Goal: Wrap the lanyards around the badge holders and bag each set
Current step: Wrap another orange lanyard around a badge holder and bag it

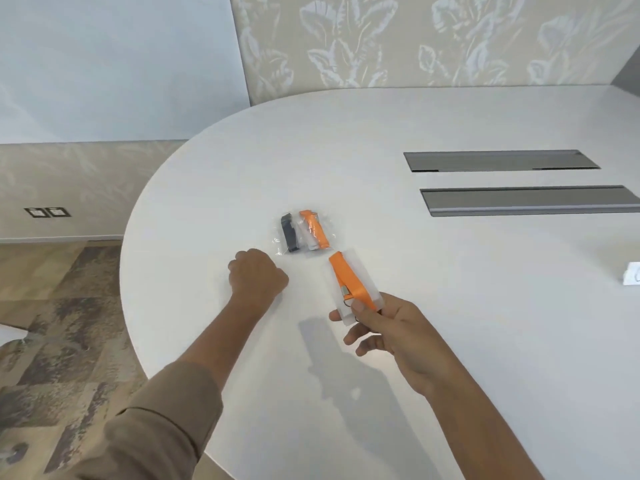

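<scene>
My right hand point(388, 329) pinches the near end of a clear badge holder point(349, 289) with an orange lanyard point(346, 282) wrapped along it, lifted a little above the white table point(450, 306). Just beyond lie two bagged sets in clear plastic: one with a dark lanyard point(290, 233), one with an orange lanyard point(316, 230). My left hand point(258, 275) hovers or rests on the table with its fingers curled under, to the left of the held set and just short of the bags. Whether it holds anything is hidden.
Two grey cable trays point(502, 161) point(530, 200) are set into the table at the right. A small white object point(632, 277) sits at the right edge of view. The table's rounded edge runs on the left, with patterned floor below.
</scene>
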{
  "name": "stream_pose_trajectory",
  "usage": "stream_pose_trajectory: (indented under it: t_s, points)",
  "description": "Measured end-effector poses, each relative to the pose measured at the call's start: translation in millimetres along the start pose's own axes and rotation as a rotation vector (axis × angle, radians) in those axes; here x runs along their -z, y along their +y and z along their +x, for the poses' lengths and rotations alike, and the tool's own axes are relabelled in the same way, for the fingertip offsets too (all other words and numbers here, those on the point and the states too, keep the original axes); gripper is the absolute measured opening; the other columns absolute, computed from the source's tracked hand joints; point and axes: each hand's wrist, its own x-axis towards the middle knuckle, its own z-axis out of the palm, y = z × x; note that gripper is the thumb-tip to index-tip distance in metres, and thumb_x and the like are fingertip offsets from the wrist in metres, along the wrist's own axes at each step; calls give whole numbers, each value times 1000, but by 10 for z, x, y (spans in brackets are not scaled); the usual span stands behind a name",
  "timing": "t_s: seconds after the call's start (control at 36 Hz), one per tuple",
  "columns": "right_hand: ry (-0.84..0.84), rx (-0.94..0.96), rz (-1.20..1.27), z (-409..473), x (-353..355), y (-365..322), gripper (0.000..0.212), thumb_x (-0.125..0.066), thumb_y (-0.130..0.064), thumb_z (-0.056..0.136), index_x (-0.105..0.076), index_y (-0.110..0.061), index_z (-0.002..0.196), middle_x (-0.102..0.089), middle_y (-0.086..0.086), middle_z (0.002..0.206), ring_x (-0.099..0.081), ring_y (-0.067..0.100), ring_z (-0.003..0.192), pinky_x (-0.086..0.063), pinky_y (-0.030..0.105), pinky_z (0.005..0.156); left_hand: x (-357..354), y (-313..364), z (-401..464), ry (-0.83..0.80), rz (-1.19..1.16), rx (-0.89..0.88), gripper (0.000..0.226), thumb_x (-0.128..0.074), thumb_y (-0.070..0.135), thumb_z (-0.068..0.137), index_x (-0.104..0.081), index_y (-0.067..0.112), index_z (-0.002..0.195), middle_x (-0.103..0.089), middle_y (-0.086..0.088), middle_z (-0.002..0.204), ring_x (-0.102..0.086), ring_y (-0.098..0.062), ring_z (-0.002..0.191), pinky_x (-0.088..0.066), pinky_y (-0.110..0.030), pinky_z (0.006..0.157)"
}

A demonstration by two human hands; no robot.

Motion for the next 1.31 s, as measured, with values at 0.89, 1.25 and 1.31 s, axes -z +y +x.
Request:
stream_pose_trajectory:
  t_s: [0.89, 1.25, 1.31]
  points:
    - [3, -57, -88, 23, 155, 215, 21, -66, -26, 109, -78, -13, 120, -84, 7, 113, -81, 23, 97, -65, 34, 76, 15, -264, -679, -316, -712, 95, 22, -104, 19, 63, -82, 15, 63, -81, -13, 72, -67, -25, 62, -58, -37, 70]
    - [45, -61, 10, -50, 293, 280, 21, -65, -17, 109, -74, -6, 124, -82, 20, 109, -73, 24, 87, -61, 36, 80, -13, 12, -954, -278, -824, -31, 22, -97, 24, 77, -80, 10, 74, -80, -9, 70, -70, -22, 62, -51, -35, 66]
    - [57, -50, 13, -56, 303, 274, 21, -66, -17, 109, -72, -6, 126, -82, 21, 108, -74, 23, 88, -61, 36, 81, -10, 43, -996, -271, -867, -46, 19, -96, 17, 78, -79, 8, 77, -81, -9, 71, -76, -19, 65, -56, -31, 66]
